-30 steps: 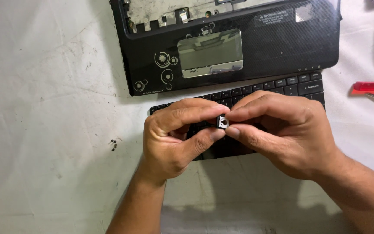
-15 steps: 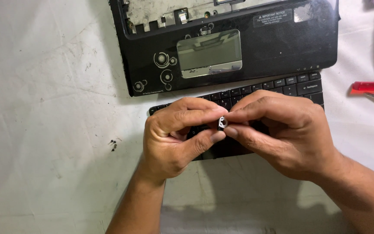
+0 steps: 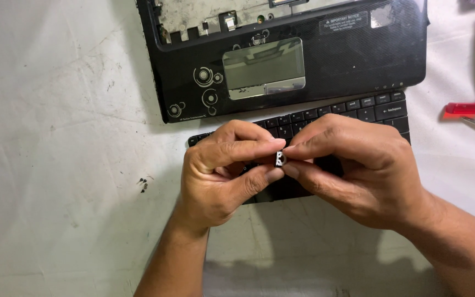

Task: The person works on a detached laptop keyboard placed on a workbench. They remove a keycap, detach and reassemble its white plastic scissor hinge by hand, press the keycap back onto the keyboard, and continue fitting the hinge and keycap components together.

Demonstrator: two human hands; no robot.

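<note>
Both the left hand and right hand pinch one small black-and-white plastic keycap between fingertips, directly above the loose black laptop keyboard on the white table.

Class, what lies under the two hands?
A black keyboard on the white table; its far key rows show, the rest is covered. Both hands pinch a small part.

Both hands hide most of the keyboard and the small part.
</note>
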